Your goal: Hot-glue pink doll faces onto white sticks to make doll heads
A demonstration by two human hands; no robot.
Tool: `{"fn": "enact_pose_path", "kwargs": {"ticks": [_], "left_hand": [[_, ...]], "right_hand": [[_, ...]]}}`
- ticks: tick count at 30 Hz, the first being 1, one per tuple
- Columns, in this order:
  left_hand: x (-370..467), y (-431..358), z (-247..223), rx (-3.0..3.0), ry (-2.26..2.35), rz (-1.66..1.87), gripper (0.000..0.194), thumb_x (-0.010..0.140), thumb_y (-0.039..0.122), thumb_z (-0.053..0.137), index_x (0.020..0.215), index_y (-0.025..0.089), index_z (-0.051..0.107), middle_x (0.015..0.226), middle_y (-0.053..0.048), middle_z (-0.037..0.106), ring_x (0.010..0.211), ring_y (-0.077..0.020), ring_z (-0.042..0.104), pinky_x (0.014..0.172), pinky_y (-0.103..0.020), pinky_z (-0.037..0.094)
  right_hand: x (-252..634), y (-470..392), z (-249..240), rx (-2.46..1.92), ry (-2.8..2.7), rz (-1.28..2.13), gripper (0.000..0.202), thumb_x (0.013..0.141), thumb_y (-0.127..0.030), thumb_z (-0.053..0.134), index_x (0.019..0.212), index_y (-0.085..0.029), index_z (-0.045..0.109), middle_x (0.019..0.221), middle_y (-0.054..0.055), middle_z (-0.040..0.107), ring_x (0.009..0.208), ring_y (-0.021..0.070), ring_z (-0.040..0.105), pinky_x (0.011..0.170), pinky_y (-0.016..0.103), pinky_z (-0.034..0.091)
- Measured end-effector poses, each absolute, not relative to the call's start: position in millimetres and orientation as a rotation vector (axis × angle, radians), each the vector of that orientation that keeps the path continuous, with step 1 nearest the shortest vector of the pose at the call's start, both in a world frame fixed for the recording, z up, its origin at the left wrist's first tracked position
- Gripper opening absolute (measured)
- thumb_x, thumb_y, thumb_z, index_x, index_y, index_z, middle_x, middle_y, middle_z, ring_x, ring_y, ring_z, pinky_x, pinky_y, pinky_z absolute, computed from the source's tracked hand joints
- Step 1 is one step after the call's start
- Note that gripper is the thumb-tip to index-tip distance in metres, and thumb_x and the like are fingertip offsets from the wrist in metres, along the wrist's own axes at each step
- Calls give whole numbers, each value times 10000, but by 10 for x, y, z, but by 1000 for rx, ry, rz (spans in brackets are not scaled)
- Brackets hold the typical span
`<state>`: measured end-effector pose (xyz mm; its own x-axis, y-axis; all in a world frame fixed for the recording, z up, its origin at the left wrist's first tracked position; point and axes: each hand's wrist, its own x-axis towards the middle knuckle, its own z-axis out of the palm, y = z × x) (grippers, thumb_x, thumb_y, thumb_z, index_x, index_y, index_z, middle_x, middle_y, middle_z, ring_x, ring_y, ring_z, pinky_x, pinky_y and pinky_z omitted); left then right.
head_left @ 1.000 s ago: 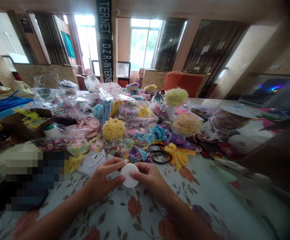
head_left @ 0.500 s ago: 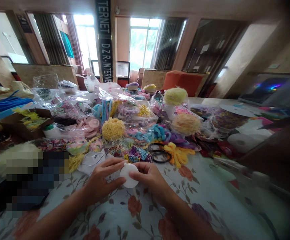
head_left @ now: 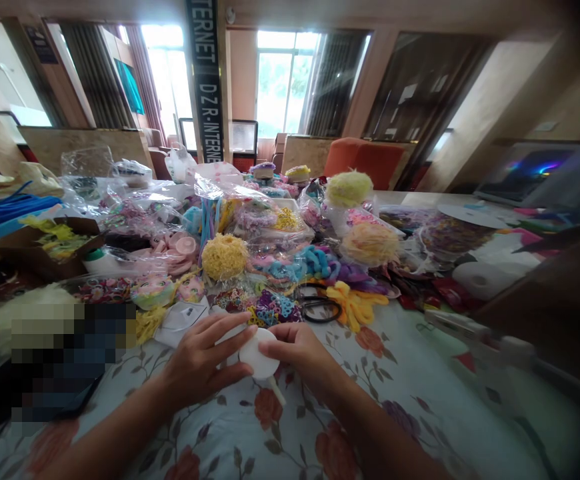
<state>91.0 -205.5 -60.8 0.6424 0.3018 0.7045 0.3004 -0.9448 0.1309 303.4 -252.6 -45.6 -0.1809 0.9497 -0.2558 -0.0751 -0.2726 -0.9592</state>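
A round white disc (head_left: 256,357) is held low over the flowered tablecloth (head_left: 230,427), with a pale strip hanging below its lower edge. My right hand (head_left: 303,350) pinches the disc from the right, thumb on its face. On the other side, my left hand (head_left: 205,353) has its fingers apart, the fingertips and thumb at the disc's left edge. Whether they press on it is hard to tell.
Beyond my hands lie bags of coloured beads (head_left: 275,305), a yellow yarn ball (head_left: 224,257), black-handled scissors (head_left: 320,309) and orange fuzzy stems (head_left: 355,305). A glue gun (head_left: 485,340) rests at the right. A dark blurred object (head_left: 80,373) is at the left.
My left fingers have spread and lifted a little from the disc's top edge. The pale strip below the disc shows more clearly, tilted to the right.
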Motion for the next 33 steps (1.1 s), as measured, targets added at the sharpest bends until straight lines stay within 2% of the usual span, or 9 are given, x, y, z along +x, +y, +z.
{"fn": "enact_pose_path", "kwargs": {"ticks": [4, 9, 14, 19, 25, 28, 33], "left_hand": [[906, -2053, -589, 2865, 526, 1200, 469, 874, 377, 575, 1302, 188, 540, 1276, -154, 599, 1127, -264, 581, 966, -420, 474], [902, -2043, -571, 2850, 531, 1265, 459, 878, 408, 560, 1292, 210, 553, 1265, -146, 611, 1108, -264, 590, 944, -416, 488], [895, -2037, -571, 2882, 493, 1290, 449, 882, 439, 544, 1263, 204, 574, 1260, -148, 615, 1102, -262, 594, 932, -409, 494], [914, -2052, -550, 2914, 420, 1276, 424, 900, 415, 526, 1266, 204, 561, 1256, -146, 621, 1118, -253, 582, 941, -412, 474], [937, -2081, -516, 2912, 355, 1315, 395, 898, 374, 544, 1235, 170, 574, 1198, -152, 653, 1099, -242, 586, 946, -400, 462], [944, -2092, -533, 2876, 345, 1351, 377, 886, 345, 570, 1221, 174, 587, 1173, -146, 657, 1074, -240, 585, 934, -398, 469], [958, -2115, -555, 2687, 471, 1353, 319, 876, 285, 586, 1185, 218, 630, 1163, -124, 620, 1076, -245, 554, 926, -413, 471]], "right_hand": [[3069, -2537, -433, -1219, -1152, 1613, 382, 649, -486, 781, 775, -129, 727, 616, 18, 654, 484, 97, 544, 451, 195, 334], [3105, -2527, -450, -1094, -1177, 1645, 467, 664, -554, 753, 846, -125, 734, 704, 42, 680, 552, 110, 579, 503, 202, 397], [3084, -2525, -427, -1104, -1138, 1685, 501, 624, -593, 763, 760, -112, 717, 609, 17, 636, 496, 92, 544, 487, 197, 398], [3071, -2527, -421, -1090, -1159, 1690, 509, 642, -627, 730, 648, -121, 667, 507, -19, 558, 397, 54, 448, 396, 178, 294], [3076, -2515, -516, -1046, -1143, 1714, 472, 733, -587, 686, 685, -117, 671, 481, -35, 525, 379, 37, 414, 380, 164, 270], [3066, -2516, -507, -1038, -1132, 1709, 472, 722, -586, 695, 685, -117, 673, 471, -37, 513, 378, 38, 397, 367, 165, 253], [3032, -2530, -465, -1005, -1061, 1706, 416, 717, -540, 722, 720, -125, 681, 534, -36, 526, 420, 42, 400, 412, 172, 303]]}}
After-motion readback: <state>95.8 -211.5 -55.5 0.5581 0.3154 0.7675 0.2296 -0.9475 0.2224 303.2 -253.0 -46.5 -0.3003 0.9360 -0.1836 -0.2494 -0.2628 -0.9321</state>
